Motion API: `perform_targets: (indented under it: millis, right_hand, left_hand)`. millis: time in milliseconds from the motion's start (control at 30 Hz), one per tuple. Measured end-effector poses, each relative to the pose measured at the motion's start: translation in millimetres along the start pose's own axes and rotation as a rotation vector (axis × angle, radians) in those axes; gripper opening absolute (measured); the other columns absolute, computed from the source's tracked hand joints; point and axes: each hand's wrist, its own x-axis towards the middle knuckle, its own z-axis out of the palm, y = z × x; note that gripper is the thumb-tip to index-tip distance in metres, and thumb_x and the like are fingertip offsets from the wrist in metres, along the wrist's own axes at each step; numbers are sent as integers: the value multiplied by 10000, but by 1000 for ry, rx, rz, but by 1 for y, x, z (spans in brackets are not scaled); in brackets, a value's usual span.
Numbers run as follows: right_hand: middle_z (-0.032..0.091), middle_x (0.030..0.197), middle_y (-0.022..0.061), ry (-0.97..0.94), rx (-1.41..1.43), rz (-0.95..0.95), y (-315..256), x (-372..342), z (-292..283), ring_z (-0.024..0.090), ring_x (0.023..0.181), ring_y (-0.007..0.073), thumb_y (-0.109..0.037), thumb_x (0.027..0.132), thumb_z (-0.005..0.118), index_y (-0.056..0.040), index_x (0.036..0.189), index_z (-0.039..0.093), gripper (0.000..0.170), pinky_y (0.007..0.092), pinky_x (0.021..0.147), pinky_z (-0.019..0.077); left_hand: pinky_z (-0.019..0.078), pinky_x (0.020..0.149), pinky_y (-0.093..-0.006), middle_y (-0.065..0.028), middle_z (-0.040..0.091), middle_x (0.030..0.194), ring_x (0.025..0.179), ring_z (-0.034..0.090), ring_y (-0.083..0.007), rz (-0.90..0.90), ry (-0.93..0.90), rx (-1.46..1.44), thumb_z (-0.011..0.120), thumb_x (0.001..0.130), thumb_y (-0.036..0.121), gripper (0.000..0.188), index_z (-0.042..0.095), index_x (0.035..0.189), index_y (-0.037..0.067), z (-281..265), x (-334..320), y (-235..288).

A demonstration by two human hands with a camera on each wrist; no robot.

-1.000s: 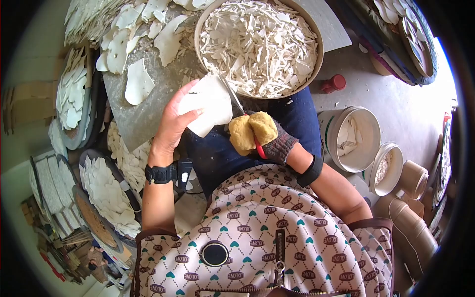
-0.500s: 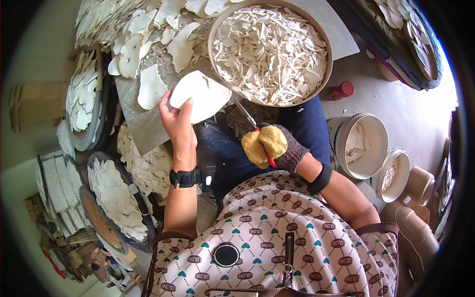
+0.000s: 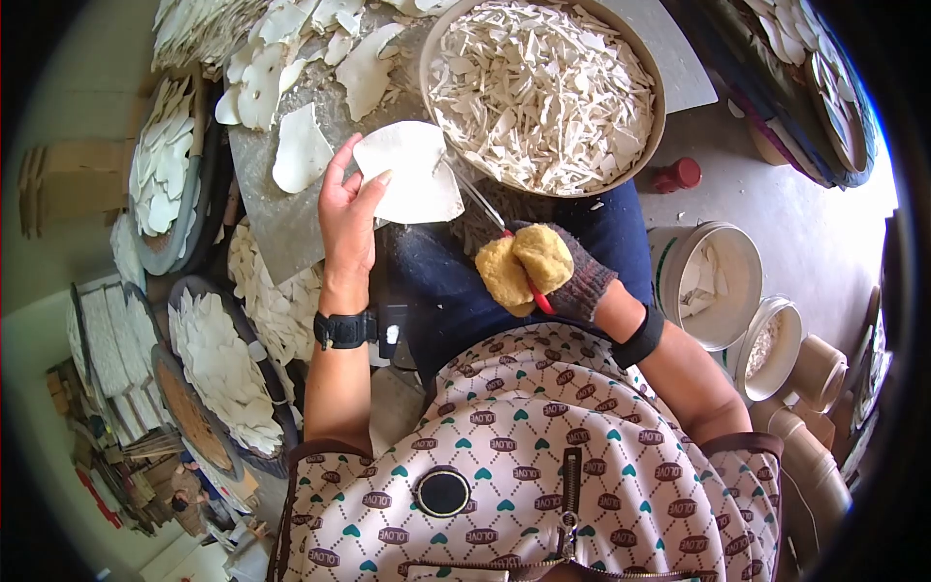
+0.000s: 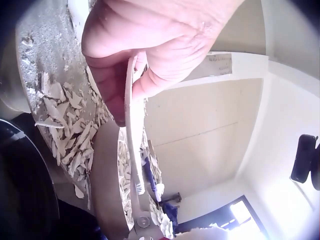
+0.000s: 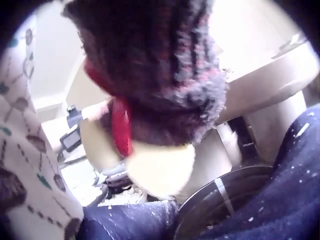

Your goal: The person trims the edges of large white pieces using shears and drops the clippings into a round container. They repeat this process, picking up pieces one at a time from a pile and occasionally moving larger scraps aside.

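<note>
In the head view my bare left hand [image 3: 347, 218] pinches a flat white sheet piece [image 3: 412, 179] between thumb and fingers. The left wrist view shows that piece [image 4: 132, 125] edge-on, gripped by the left hand [image 4: 150, 45]. My gloved right hand [image 3: 558, 267], with yellow padding [image 3: 506, 276] at the fingers, grips red-handled scissors [image 3: 479, 202]. Their blades are at the piece's right edge, beside the rim of the round tub [image 3: 662, 107] full of white scraps [image 3: 543, 97]. In the right wrist view the glove [image 5: 150, 75] is closed round the red handle [image 5: 121, 127].
Loose white pieces [image 3: 301, 148] lie on the grey board [image 3: 254, 209] at the left. Baskets of similar pieces [image 3: 218, 373] stand farther left. At the right are a red object [image 3: 677, 176], a white bucket [image 3: 745, 325] and a smaller bucket [image 3: 790, 364].
The white piece has turned in my left hand, and its right edge shows a different outline against the scissors. Both hands sit farther right in the head view than a second ago.
</note>
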Motion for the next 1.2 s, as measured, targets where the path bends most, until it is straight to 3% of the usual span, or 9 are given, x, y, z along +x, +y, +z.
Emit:
perform_targets:
  millis: [133, 233, 333, 600, 767, 833, 967, 1100, 1200]
  right_hand:
    - [620, 823, 94, 46, 249, 120, 10, -4, -3, 604, 789, 247, -221, 691, 701, -67, 894, 590, 278, 330, 735, 487]
    - [620, 787, 77, 140, -34, -9, 25, -3, -3, 609, 776, 230, -192, 737, 659, -69, 883, 594, 202, 327, 713, 489]
    - [591, 989, 75, 1, 1170, 131, 39, -6, -3, 577, 931, 168, -100, 853, 536, -31, 1016, 543, 177, 301, 831, 473]
    - [562, 1042, 112, -70, 1351, 144, 44, 3, 8, 562, 977, 212, -84, 881, 486, -1, 1072, 494, 208, 336, 874, 464]
    - [557, 1054, 111, -79, 1236, 80, 43, 6, 17, 557, 976, 211, -120, 882, 478, -8, 1080, 493, 228, 329, 871, 454]
    - [554, 1064, 104, -137, 1286, 63, 45, 13, 17, 542, 999, 220, -123, 871, 478, -27, 1086, 501, 237, 337, 883, 434]
    - [533, 1106, 104, 76, -905, -169, 34, 21, 27, 474, 1068, 261, -107, 834, 462, -69, 1106, 511, 278, 359, 897, 375]
    - [554, 1077, 122, -2, -668, -231, 20, 28, 22, 533, 991, 251, -123, 857, 445, -45, 1103, 509, 266, 342, 854, 420]
    - [579, 1026, 161, -98, 1191, 217, 20, 26, 28, 569, 919, 208, -177, 883, 446, 12, 1052, 525, 266, 323, 795, 454]
  left_hand:
    - [440, 872, -298, -137, 556, 1114, 1013, 545, -182, -58, -46, -13, 501, 821, -32, 372, 458, 1188, 9, -8, 4, 3]
    - [444, 865, -282, -93, 566, 1119, 1039, 527, -163, 158, -102, 52, 525, 822, -18, 159, 598, 950, 41, -6, -2, 11]
    - [431, 865, -267, -54, 563, 1114, 1054, 501, -135, 420, -47, 284, 526, 832, 14, 108, 621, 850, 61, -14, -9, 5]
    - [483, 807, -310, -130, 581, 998, 910, 572, -160, 45, -131, -170, 387, 882, 75, 249, 577, 1027, 4, -24, -36, 9]
    - [458, 865, -339, -180, 499, 1157, 1024, 520, -191, 127, 39, -150, 527, 802, -34, 667, 151, 1348, 42, -16, -41, 5]
    - [439, 881, -321, -181, 507, 1150, 1022, 521, -186, 90, 46, -132, 526, 807, -26, 654, 167, 1349, 49, -22, -42, -2]
    - [420, 891, -298, -171, 521, 1140, 1006, 530, -174, 38, 3, -126, 538, 806, -17, 639, 197, 1343, 38, -19, -53, -4]
    - [452, 843, -286, -139, 532, 1128, 982, 542, -156, 21, -1, -133, 562, 800, 15, 585, 290, 1317, 26, -25, -57, -4]
    - [450, 840, -272, -108, 549, 1094, 962, 543, -133, 104, 165, -198, 556, 800, 8, 554, 319, 1301, 15, -29, -55, -10]
